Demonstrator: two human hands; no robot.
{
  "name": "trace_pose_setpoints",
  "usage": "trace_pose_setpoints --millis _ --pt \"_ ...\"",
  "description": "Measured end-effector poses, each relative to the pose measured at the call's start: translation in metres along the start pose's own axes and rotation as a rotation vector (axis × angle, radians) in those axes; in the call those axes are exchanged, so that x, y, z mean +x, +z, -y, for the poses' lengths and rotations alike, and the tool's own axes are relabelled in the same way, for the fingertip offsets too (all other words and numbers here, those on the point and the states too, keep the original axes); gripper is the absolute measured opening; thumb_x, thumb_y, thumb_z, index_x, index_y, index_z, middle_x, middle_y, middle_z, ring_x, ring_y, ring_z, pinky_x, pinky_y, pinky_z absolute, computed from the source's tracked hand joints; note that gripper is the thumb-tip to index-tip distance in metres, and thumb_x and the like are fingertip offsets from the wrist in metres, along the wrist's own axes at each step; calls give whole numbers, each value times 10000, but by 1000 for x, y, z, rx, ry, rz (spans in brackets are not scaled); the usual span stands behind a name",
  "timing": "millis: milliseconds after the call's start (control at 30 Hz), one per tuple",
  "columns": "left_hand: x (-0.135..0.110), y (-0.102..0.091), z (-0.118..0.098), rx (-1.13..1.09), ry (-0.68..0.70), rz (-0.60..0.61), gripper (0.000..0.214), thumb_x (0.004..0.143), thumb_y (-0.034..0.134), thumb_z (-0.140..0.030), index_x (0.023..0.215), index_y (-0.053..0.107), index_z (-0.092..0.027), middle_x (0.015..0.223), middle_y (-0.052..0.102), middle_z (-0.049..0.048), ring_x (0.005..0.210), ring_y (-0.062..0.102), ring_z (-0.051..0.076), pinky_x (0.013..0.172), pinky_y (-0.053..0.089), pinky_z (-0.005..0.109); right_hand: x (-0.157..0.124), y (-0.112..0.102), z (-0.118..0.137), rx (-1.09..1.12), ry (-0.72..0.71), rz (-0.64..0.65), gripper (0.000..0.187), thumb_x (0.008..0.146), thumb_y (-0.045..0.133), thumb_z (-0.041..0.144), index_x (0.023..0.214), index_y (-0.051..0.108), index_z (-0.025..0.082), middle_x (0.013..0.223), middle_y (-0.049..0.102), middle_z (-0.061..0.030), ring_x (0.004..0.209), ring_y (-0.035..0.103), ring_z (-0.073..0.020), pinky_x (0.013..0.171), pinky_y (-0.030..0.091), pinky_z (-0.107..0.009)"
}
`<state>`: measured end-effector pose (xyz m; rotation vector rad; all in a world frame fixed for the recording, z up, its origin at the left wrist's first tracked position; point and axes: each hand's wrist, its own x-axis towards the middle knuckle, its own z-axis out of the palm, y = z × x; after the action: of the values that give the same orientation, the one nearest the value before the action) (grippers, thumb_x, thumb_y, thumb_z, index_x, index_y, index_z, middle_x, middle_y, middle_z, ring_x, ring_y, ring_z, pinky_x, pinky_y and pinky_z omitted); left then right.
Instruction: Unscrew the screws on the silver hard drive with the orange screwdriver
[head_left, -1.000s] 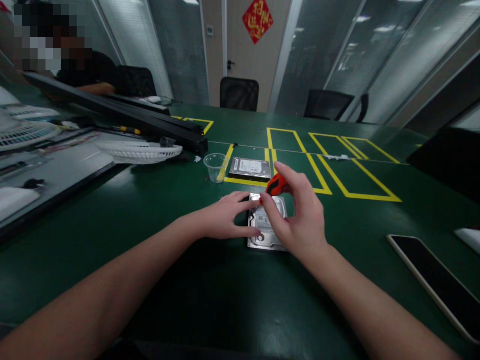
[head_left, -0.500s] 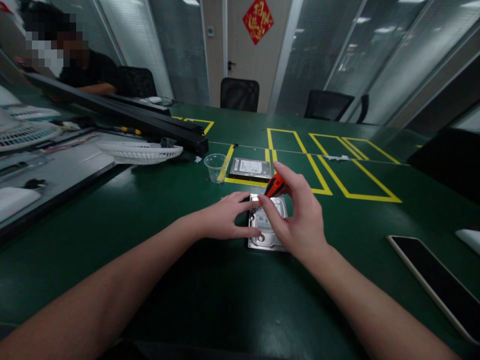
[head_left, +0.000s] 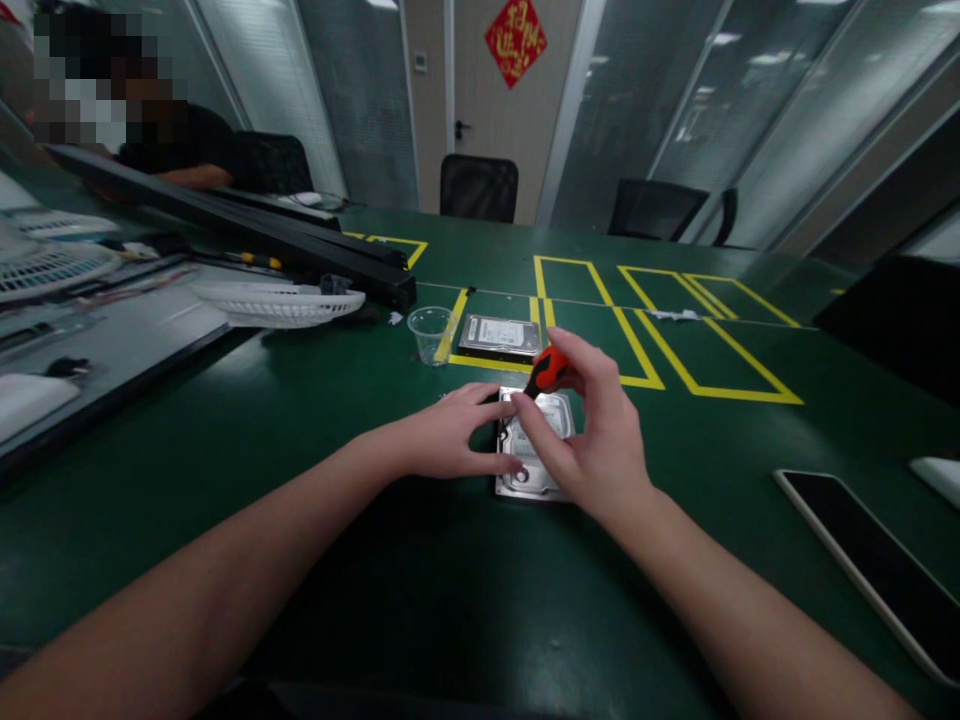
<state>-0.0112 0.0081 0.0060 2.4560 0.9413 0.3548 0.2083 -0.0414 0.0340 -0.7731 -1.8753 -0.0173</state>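
Observation:
A silver hard drive (head_left: 529,478) lies flat on the green table (head_left: 315,420) in front of me. My left hand (head_left: 450,432) rests against its left edge, fingers spread, thumb and forefinger on the drive's side. My right hand (head_left: 592,430) is closed around a screwdriver with an orange and black handle (head_left: 548,369), its tip pointing down at the drive's top left area. A second hard drive (head_left: 501,336) lies farther back on a yellow tape line.
A clear plastic cup (head_left: 431,334) stands left of the far drive. A white fan grille (head_left: 277,301) and a long black bar (head_left: 247,232) lie at the left. A dark tablet (head_left: 870,560) lies at the right. Another person sits at the far left.
My right hand and the screwdriver have shifted slightly left and turned a little. The left hand and the drive have stayed in place.

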Motion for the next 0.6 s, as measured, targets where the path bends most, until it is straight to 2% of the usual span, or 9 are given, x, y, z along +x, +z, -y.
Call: trace_pose_setpoints --millis 133,267,433,600 --pt "0 -1 0 3 -12 16 859 940 751 -746 1650 528 -315 1774 386 148 1645 333 457 1332 309 673 2 0 0 -33 -29 -23 632 1002 732 207 1584 501 290 1322 697 -105 961 702 -230 855 686 -444" --pt "0 -1 -1 -4 5 14 808 956 758 -709 1622 555 -300 1771 388 154 1648 332 441 1332 315 662 1 -1 2 -25 2 -19 634 1008 686 185 1600 484 292 1367 691 -121 1058 734 -266 918 691 -477" --pt "0 -1 -2 -17 25 -15 848 936 781 -715 1634 547 -295 1775 389 157 1632 361 452 1336 315 660 1 -1 3 7 -9 0 644 1009 661 174 1615 478 289 1388 695 -124 1146 743 -286 981 680 -488" --pt "0 0 -1 -14 10 -12 877 932 762 -744 1644 537 -285 1771 396 161 1629 363 463 1327 331 665 2 -1 1 -34 -25 -2 619 1017 709 235 1594 498 309 1367 713 -108 1023 725 -258 903 694 -472"
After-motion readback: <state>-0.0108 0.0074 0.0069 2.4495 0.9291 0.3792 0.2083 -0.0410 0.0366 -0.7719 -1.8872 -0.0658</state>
